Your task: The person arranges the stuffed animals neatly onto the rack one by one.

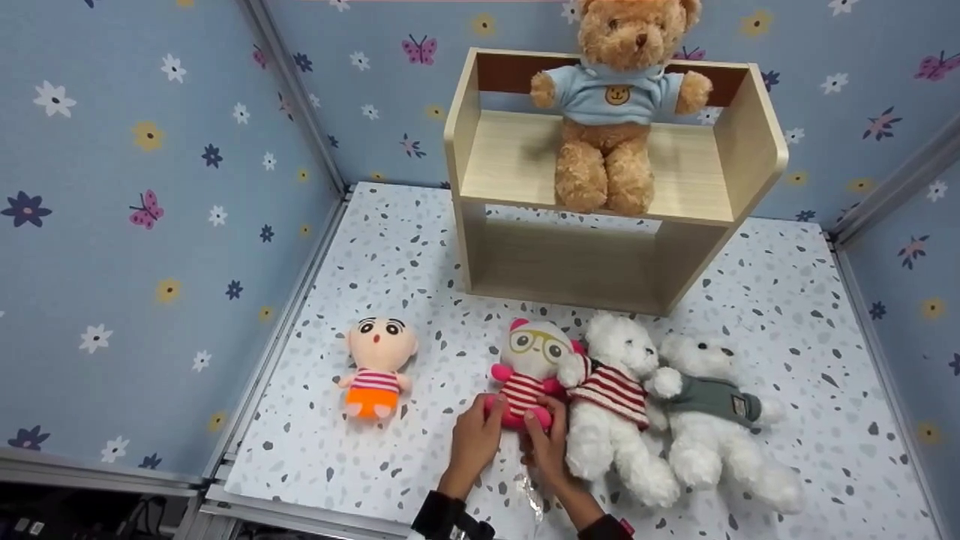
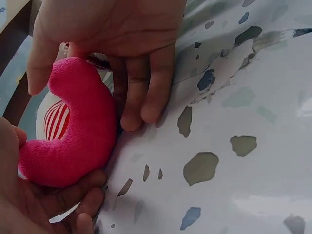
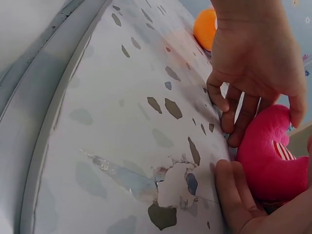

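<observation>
Speckled counter point(image 1: 420, 247), walled by blue flowered panels, carries everything noted. Both forearms are cut off at the frame's bottom edge, and the pink toy's lower body is largely hidden behind the hands. Left hand point(image 1: 472, 442) cups the pink plush point(image 1: 529, 375) from its left side, fingers curled against the pink leg with fingertips down on the counter. Right hand point(image 1: 546, 446) grips the same leg from below, fingers wrapped under it. The toy lies on its back near the counter's front. Touching it on the right lies a white bear in stripes point(image 1: 615, 397), then a white bear in grey point(image 1: 712, 412). An orange-shorts doll point(image 1: 377, 366) lies well apart, left. Behind stands a wooden shelf point(image 1: 750, 150) with a brown bear point(image 1: 611, 105) seated on it.
</observation>
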Available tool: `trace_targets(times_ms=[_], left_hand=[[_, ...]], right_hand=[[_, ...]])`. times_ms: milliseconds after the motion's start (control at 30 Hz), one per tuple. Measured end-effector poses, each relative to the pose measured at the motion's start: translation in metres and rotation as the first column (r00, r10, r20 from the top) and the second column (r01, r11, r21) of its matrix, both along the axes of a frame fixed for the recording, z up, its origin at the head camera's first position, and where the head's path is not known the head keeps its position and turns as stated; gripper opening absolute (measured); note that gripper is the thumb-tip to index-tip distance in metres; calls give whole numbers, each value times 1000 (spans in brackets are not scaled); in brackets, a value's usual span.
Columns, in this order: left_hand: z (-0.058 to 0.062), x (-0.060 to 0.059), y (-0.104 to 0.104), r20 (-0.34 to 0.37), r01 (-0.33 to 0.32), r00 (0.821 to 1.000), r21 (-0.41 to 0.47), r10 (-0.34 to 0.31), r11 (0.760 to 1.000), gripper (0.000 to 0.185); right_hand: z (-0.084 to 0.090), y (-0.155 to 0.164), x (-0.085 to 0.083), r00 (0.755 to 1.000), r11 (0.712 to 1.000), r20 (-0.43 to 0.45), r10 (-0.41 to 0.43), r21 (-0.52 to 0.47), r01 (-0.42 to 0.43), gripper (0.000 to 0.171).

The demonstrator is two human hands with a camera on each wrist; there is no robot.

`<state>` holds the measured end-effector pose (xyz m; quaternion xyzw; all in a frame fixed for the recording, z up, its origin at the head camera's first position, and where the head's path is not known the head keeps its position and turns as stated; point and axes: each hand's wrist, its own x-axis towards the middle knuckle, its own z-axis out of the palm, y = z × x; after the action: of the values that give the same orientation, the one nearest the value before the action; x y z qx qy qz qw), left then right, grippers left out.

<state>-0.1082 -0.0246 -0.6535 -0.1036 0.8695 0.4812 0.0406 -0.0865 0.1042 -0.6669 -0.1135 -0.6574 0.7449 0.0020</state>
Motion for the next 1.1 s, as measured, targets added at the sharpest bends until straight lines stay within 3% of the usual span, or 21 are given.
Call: trace_targets(times_ms=[100,267,633,1100], left_hand=[[0,0,0,4,-1,1000,2,1,1000,31],[-1,0,-2,1,12,1000,9,-12,1000,27],[1,1,-2,11,3,1000,23,-3,1000,21],[-1,0,-2,60,12,998,66,-16,998,21]], right_hand=[[2,1,-2,997,998,81,15,-57,-10,36],[5,3,-3,987,999,161,25,-48,-18,36],[6,5,-5,976,995,214,50,-96,-30,37],[0,7,-6,979,979,197,50,-201,-10,40]])
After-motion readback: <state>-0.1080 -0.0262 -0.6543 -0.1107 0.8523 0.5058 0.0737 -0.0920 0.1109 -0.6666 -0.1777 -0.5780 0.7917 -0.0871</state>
